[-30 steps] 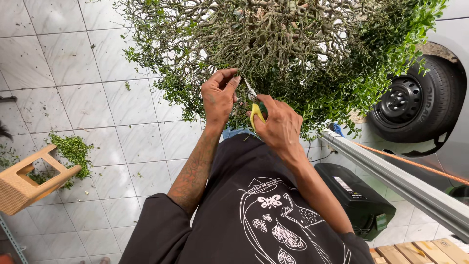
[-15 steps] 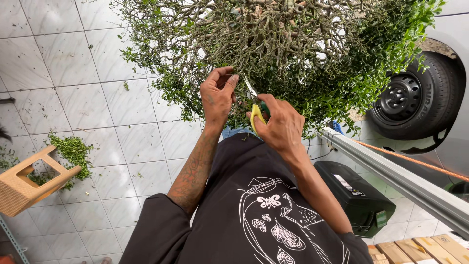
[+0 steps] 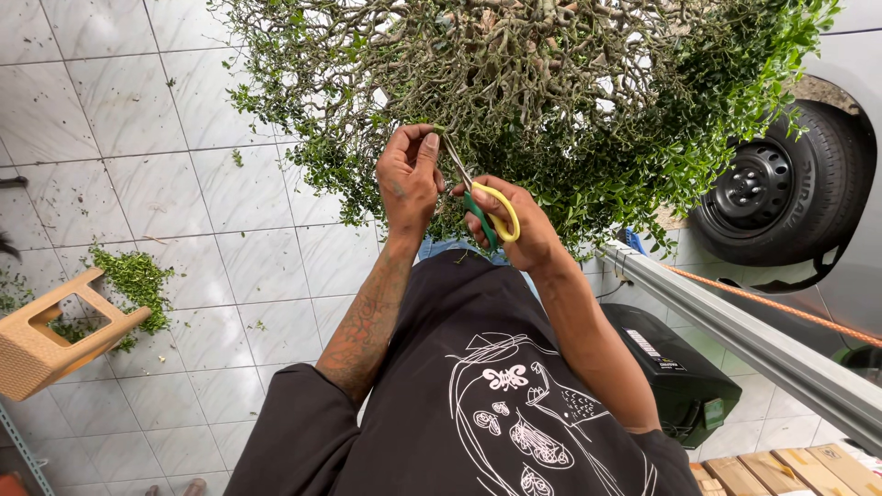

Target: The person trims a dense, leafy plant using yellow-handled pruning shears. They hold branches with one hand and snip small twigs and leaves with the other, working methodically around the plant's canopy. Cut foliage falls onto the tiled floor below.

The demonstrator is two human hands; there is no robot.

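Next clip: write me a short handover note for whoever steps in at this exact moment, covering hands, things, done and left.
Left hand: pinching a twig at the underside of the bush.
Right hand: holding the scissors, yellow and green handles, blades pointing up to that twig by the left fingers.
Done: green clippings lie on the tiled floor beside a tan stool.
Left: the bush's rim is thick with leaves, mostly on the side toward the car wheel; trimming there looks unfinished.
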